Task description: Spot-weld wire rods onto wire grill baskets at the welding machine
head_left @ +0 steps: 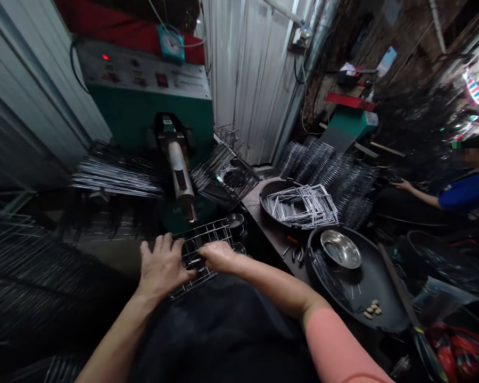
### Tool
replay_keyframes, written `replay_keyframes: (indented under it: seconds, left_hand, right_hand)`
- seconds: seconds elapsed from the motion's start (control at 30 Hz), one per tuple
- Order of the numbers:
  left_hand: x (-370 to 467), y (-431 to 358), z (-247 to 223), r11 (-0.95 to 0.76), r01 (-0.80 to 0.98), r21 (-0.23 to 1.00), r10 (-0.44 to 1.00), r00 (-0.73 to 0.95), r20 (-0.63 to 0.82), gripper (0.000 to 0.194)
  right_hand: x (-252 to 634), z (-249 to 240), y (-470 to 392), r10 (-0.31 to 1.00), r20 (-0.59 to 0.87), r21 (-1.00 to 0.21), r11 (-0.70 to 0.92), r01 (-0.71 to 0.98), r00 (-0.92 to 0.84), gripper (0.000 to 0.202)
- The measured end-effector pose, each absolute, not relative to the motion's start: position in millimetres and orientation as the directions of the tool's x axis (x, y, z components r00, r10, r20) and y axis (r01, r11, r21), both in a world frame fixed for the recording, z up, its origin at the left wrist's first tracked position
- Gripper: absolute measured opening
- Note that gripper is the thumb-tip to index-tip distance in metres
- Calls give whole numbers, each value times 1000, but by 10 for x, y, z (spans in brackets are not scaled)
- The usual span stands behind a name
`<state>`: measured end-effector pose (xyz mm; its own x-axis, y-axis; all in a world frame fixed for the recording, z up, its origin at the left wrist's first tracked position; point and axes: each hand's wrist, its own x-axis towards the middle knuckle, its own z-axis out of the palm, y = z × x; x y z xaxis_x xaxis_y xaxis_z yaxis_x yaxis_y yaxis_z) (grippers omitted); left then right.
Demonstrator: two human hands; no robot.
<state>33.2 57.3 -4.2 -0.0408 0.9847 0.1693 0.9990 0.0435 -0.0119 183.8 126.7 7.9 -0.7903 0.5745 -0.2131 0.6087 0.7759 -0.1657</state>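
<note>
A wire rack (207, 234) with a grid of thin metal bars lies in front of me, just below the rod-like arm of a green machine (179, 175). My left hand (162, 268) rests over the rack's left end, fingers spread and thumb reaching across the bars. Over the middle of the grid, my right hand (219, 257) is closed, thumb and finger pressed together. Whatever they pinch is too small to make out. Small metal bowls (235, 221) sit partly hidden behind the rack's right end.
Bent wire frames stand stacked left (115, 173) and right (225, 175) of the machine. To the right are a black tray of wire frames (303, 206), pliers (298, 255), and a large pan (375, 282) with a steel bowl (340, 249). Another person (463, 191) sits far right.
</note>
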Motion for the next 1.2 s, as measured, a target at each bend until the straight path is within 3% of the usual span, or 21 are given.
replay_keyframes:
  seconds: [0.13, 0.27, 1.0, 1.2]
  left_hand:
    - [275, 630, -76, 26, 999, 34, 990, -30, 141, 70]
    - [220, 707, -110, 23, 998, 54, 987, -31, 155, 68]
    - [5, 922, -107, -30, 997, 76, 980, 15, 197, 64]
    - [-78, 1114, -71, -28, 997, 66, 982, 15, 190, 62]
  right_hand:
    - [1912, 168, 1326, 456, -254, -198, 839, 507, -853, 22]
    - [1925, 211, 1351, 409, -240, -146, 882, 449, -881, 22]
    - [1843, 83, 1455, 467, -126, -52, 878, 475, -875, 24]
    - [1748, 94, 1608, 502, -67, -96, 857, 507, -862, 20]
